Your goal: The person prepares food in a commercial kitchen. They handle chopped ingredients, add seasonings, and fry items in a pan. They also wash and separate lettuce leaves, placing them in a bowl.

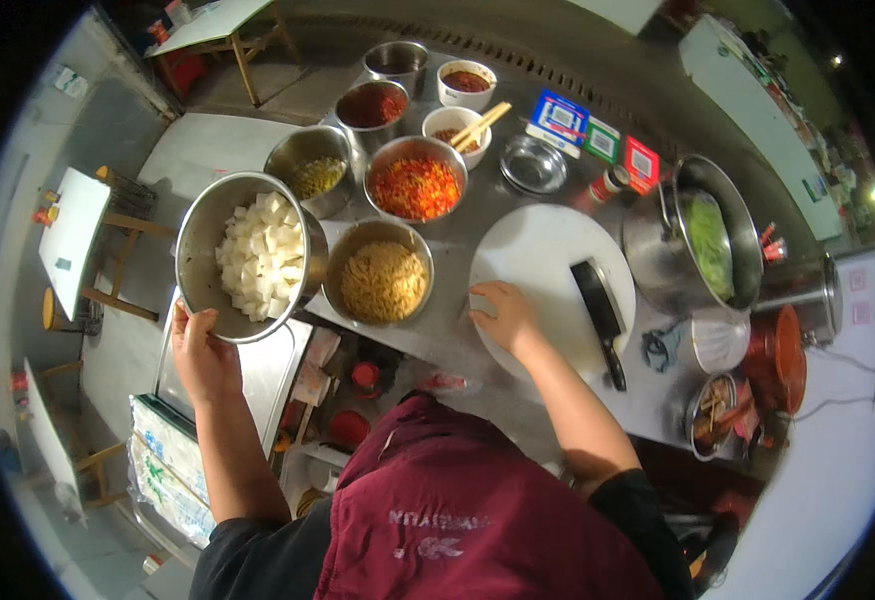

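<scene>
Left grip (207,358) holds 1 shiny steel bowl (199,240) of chunky white cubes (262,258); right grip (507,315) loosely spread.

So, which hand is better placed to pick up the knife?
Probably the right hand: it seems empty and is at the cutting board, near the knife. The left hand grips the bowl of white cubes.

From here I see the left hand (202,360) gripping the rim of a bowl (195,250) of white cubes (260,255). Right hand (507,318) at the board (542,250), fingers loosely curled. Cleaver (595,305) right of it. Pot (652,245) farther right, greens (707,245) inside.
</scene>
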`<state>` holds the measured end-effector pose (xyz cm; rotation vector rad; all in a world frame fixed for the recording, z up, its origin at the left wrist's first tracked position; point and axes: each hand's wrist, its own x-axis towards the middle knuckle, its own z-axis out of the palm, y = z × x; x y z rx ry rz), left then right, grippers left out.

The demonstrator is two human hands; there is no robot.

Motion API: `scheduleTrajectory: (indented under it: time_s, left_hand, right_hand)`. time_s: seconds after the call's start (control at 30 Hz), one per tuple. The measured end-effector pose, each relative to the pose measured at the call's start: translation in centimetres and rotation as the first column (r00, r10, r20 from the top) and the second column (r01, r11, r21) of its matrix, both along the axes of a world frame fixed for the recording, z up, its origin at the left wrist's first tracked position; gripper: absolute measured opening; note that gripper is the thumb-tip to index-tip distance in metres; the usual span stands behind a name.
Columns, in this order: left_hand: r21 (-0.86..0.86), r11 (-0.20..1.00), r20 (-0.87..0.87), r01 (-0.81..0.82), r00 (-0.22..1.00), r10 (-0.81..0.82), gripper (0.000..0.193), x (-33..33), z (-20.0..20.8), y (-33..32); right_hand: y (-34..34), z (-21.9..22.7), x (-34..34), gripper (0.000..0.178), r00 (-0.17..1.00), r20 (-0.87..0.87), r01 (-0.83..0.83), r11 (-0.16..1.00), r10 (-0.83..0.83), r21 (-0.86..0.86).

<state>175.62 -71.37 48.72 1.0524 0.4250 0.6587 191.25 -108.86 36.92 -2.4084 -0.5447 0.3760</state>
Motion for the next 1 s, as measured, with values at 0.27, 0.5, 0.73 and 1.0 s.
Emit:
scheduleTrajectory:
  time_s: [0.27, 0.5, 0.73, 1.0]
  left_hand:
    - [-0.002, 0.996, -0.136, -0.088, 0.987, 0.087, 0.034, 2.5, 0.2, -0.1]
    - [0.035, 0.931, -0.187, -0.363, 0.913, 0.362, 0.026, -0.8, 1.7, 1.0]
    - [0.074, 0.8, -0.218, -0.596, 0.773, 0.596, 0.021, -4.0, 2.2, 2.1]
    - [0.024, 0.734, -0.234, -0.678, 0.71, 0.664, 0.029, -5.8, 1.5, 1.8]
  right_hand:
    - [1.5, -10.1, 10.0, 0.035, 0.856, 0.478, -0.164, 0.98, 0.197, -0.11]
    - [-1.9, -10.6, 8.4, 0.03, 0.897, 0.356, -0.2, 0.958, 0.263, -0.205]
    - [-0.6, -8.3, 10.0, 0.023, 0.953, 0.248, -0.162, 0.984, 0.176, -0.074]
    - [9.2, -5.1, 17.4, 0.035, 0.959, 0.114, 0.259, 0.966, -0.259, 0.014]
